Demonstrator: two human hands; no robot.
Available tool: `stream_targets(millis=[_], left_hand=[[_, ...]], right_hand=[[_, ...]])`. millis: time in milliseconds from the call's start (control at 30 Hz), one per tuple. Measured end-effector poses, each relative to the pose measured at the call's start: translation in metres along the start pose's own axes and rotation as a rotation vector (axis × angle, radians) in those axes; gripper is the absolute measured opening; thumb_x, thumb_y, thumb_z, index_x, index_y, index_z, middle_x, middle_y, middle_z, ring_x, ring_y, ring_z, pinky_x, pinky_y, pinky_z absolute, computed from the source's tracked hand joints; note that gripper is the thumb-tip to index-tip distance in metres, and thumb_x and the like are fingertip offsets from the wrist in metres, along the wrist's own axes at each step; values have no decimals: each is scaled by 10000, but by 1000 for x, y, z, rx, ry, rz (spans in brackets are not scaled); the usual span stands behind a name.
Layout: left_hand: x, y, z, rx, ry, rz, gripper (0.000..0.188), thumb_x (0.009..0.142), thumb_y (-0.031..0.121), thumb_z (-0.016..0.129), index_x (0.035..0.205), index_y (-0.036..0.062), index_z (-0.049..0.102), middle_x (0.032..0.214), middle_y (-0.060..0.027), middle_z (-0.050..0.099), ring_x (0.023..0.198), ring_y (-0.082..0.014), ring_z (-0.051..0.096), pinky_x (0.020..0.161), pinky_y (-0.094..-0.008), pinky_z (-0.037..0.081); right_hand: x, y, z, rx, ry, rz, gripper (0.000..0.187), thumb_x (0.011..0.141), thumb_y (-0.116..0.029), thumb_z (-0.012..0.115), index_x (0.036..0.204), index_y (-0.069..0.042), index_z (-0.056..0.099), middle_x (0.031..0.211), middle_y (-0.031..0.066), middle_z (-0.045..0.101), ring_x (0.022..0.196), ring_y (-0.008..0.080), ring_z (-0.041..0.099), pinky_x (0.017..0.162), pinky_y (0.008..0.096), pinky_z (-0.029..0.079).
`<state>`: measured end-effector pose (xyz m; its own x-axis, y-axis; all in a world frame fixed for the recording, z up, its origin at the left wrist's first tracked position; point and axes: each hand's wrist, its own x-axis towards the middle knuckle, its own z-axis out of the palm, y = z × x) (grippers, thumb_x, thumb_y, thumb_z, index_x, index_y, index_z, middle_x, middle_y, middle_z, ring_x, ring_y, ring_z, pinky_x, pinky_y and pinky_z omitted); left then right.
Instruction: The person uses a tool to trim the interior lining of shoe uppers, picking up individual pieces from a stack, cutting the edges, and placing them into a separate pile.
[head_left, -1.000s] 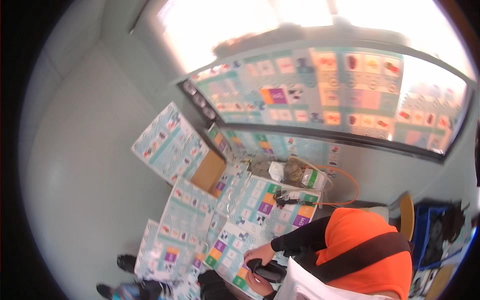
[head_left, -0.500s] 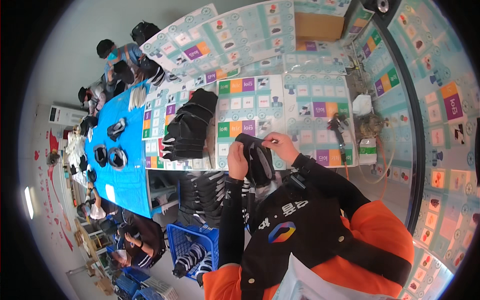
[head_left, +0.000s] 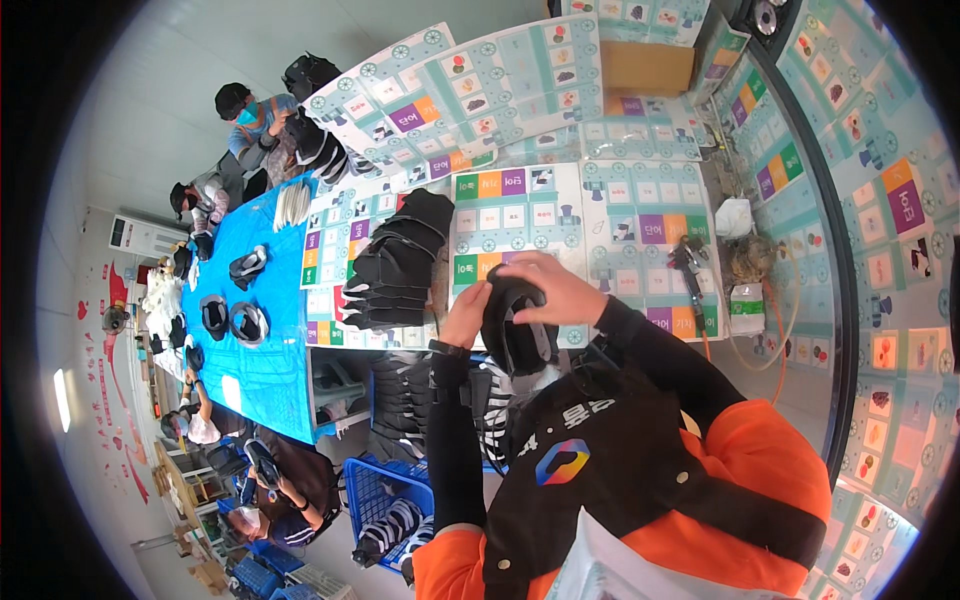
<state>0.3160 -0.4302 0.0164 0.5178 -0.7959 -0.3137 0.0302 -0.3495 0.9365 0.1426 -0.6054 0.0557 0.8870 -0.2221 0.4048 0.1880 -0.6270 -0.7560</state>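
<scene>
At the near edge of the printed table, both my hands hold a dark shoe upper [head_left: 512,325] with a pale grey lining, its opening facing up. My left hand [head_left: 468,312] closes on its left rim, fingers partly hidden behind it. My right hand [head_left: 555,290] reaches over the top from the right, its thumb and fingers bent on the upper's edge and opening. Left of my hands, a nested stack of black shoe uppers [head_left: 398,262] lies on the table.
A blue-covered table [head_left: 270,370] with several dark uppers adjoins at left; people work around it. Below stands a blue basket [head_left: 365,480] of striped black-and-white pieces. A hand tool with an orange hose [head_left: 690,275] lies at right. Tilted printed boards [head_left: 500,90] rise behind.
My right hand has moved from pinching the upper's top edge to reaching over its opening. The upper has turned so more of its opening shows. The whole view has shifted slightly.
</scene>
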Motion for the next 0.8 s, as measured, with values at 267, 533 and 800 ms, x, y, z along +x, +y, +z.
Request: stream_targets(millis=[267, 533, 800], left_hand=[[-52, -24, -25, -210, 72, 138, 722, 976, 173, 669, 1579, 14, 306, 1552, -171, 428, 1404, -240, 445, 1132, -367, 384], [-30, -17, 0, 59, 542, 126, 303, 937, 186, 723, 1143, -37, 722, 940, -150, 760, 844, -212, 710, 784, -342, 526], [54, 32, 74, 1084, 343, 337, 203, 953, 248, 633, 984, 63, 711, 902, -185, 718, 796, -408, 697, 695, -499, 557]], right_hand=[[-21, 64, 3, -68, 500, 338, 461, 817, 107, 545, 1226, -72, 660, 1246, 184, 675, 1133, 396, 641, 942, 420, 543], [-80, 130, 37, 395, 370, 609, 354, 995, -59, 590, 1349, -54, 593, 1243, 158, 690, 1155, 244, 668, 964, 337, 514], [-200, 219, -59, -706, 240, 1007, 639, 746, -100, 768, 1305, 14, 480, 1284, 229, 489, 1224, 435, 483, 1058, 518, 443]])
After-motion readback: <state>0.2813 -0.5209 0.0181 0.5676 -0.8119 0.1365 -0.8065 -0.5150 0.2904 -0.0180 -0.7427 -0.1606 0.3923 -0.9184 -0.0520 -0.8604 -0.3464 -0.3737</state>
